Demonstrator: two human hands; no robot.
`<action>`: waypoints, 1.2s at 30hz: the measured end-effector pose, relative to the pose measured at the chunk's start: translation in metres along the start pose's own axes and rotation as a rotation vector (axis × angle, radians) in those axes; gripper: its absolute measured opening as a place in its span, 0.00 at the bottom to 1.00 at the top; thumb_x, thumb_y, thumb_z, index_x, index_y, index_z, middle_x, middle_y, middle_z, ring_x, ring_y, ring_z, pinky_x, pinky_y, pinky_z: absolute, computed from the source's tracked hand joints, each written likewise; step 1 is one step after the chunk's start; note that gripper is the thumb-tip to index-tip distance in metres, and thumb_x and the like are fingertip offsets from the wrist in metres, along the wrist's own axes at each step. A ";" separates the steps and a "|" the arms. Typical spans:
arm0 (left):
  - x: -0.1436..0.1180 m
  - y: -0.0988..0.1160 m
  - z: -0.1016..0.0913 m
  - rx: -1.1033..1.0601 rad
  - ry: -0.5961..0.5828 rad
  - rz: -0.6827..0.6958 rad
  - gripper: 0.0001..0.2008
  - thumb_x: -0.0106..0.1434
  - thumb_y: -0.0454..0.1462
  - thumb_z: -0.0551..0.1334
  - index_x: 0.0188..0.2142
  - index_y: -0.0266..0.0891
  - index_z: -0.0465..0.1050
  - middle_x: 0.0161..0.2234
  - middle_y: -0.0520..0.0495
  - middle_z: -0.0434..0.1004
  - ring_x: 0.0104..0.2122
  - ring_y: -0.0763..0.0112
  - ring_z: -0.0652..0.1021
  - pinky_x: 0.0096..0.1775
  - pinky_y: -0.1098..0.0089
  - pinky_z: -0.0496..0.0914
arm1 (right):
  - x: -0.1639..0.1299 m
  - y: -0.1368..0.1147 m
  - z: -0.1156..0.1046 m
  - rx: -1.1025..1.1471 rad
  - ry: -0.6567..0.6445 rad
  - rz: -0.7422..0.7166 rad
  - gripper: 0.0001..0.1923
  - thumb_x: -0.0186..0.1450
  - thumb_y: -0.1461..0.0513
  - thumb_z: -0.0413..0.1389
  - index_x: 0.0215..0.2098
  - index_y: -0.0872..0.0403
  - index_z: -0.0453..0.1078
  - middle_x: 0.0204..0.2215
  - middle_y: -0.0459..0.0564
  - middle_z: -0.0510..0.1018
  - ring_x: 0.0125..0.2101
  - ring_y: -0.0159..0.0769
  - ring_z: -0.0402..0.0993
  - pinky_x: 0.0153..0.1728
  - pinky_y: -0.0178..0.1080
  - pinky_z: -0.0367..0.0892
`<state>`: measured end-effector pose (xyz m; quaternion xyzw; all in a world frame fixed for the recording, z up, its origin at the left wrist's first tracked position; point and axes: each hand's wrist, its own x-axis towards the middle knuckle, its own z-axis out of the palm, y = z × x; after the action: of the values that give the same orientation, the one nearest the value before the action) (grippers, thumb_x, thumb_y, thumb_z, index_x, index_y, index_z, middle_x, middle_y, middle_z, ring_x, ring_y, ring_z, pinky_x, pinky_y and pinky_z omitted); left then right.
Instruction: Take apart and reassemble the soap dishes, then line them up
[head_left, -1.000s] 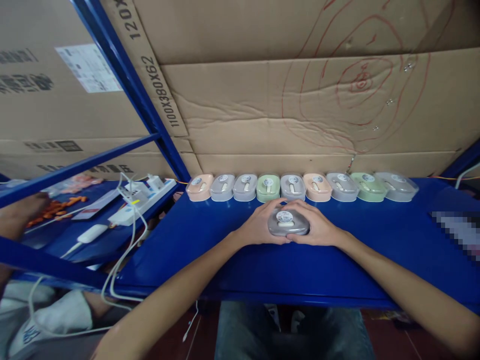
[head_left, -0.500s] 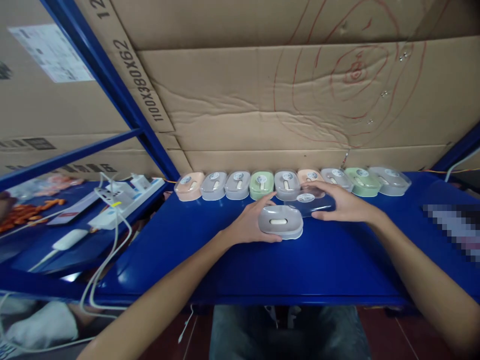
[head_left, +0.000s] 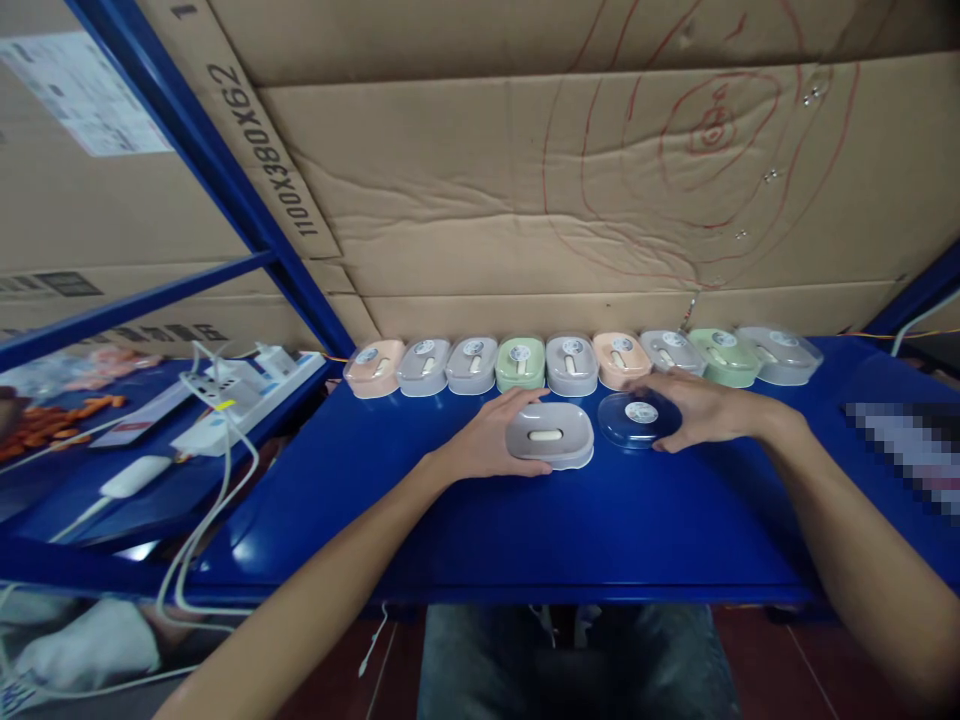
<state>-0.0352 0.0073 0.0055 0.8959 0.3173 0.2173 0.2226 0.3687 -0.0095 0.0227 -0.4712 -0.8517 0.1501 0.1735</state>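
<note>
My left hand (head_left: 491, 437) grips the left end of a grey oval box (head_left: 570, 450), thumb in front and fingers behind. The box stands uncovered on the blue tabletop (head_left: 480, 540), and a small white bar (head_left: 545, 435) shows in its middle. Just to the right, my right hand (head_left: 701, 408) has its fingers around the right side of a clear lid (head_left: 622, 432) with a round label. That lid is level, low over the table or resting on it; I cannot tell which. A gap separates lid and box.
Behind my hands runs a row of lidded boxes, among them a peach one (head_left: 373, 370), a green one (head_left: 520, 365) and a grey one (head_left: 571, 367). Cardboard (head_left: 465, 200) backs the table. Leftward are a power strip (head_left: 247, 400), cables and orange pieces (head_left: 52, 430).
The clear lid in my right hand has moved right and down, away from the grey box. My left hand keeps its hold on the box. The view has shifted slightly.
</note>
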 end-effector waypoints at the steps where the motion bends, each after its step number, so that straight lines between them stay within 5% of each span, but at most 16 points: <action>1: 0.000 0.000 0.000 0.002 -0.002 0.002 0.54 0.54 0.60 0.79 0.75 0.53 0.61 0.74 0.40 0.66 0.72 0.39 0.68 0.70 0.39 0.64 | 0.000 0.001 0.000 -0.040 -0.049 0.025 0.48 0.50 0.48 0.78 0.67 0.40 0.74 0.62 0.52 0.80 0.59 0.66 0.77 0.63 0.69 0.73; 9: -0.001 -0.001 -0.001 0.020 -0.019 0.020 0.54 0.57 0.61 0.77 0.76 0.52 0.59 0.74 0.40 0.65 0.72 0.40 0.67 0.72 0.41 0.62 | 0.001 -0.005 -0.003 -0.124 -0.099 0.055 0.54 0.48 0.47 0.79 0.71 0.43 0.71 0.67 0.56 0.77 0.65 0.72 0.71 0.65 0.70 0.69; 15: 0.000 0.006 -0.004 0.063 -0.097 -0.030 0.60 0.56 0.63 0.76 0.79 0.49 0.53 0.77 0.38 0.58 0.76 0.38 0.60 0.74 0.41 0.58 | 0.004 -0.051 -0.013 -0.177 -0.004 0.031 0.48 0.61 0.42 0.71 0.74 0.47 0.67 0.65 0.62 0.77 0.64 0.70 0.72 0.65 0.65 0.69; 19: 0.000 0.007 -0.005 0.075 -0.139 -0.045 0.65 0.54 0.63 0.77 0.81 0.47 0.47 0.79 0.35 0.53 0.77 0.35 0.56 0.74 0.37 0.55 | 0.016 -0.092 0.017 -0.090 0.163 -0.137 0.48 0.66 0.41 0.68 0.77 0.45 0.60 0.73 0.59 0.68 0.72 0.64 0.64 0.71 0.66 0.63; 24: -0.001 -0.001 -0.003 0.046 -0.127 0.005 0.66 0.55 0.61 0.77 0.81 0.50 0.43 0.80 0.36 0.50 0.78 0.35 0.53 0.74 0.36 0.54 | 0.028 -0.115 0.066 -0.079 0.116 -0.326 0.43 0.69 0.45 0.67 0.77 0.44 0.62 0.78 0.61 0.55 0.75 0.63 0.58 0.70 0.66 0.65; 29: -0.001 -0.007 0.003 0.059 -0.111 0.017 0.64 0.56 0.59 0.77 0.81 0.47 0.44 0.79 0.34 0.52 0.78 0.35 0.54 0.74 0.36 0.55 | 0.031 -0.115 0.078 -0.130 0.092 -0.385 0.28 0.76 0.49 0.61 0.72 0.46 0.71 0.73 0.64 0.64 0.69 0.61 0.66 0.66 0.66 0.69; 36: -0.001 -0.009 0.006 0.044 -0.103 0.022 0.64 0.55 0.59 0.77 0.81 0.47 0.45 0.78 0.33 0.54 0.77 0.34 0.55 0.74 0.35 0.55 | 0.032 -0.112 0.079 -0.126 0.119 -0.405 0.26 0.78 0.48 0.58 0.70 0.45 0.73 0.67 0.62 0.69 0.65 0.55 0.69 0.64 0.62 0.71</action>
<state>-0.0367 0.0116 -0.0042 0.9140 0.3003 0.1664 0.2162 0.2338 -0.0464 0.0038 -0.3083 -0.9249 0.0305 0.2205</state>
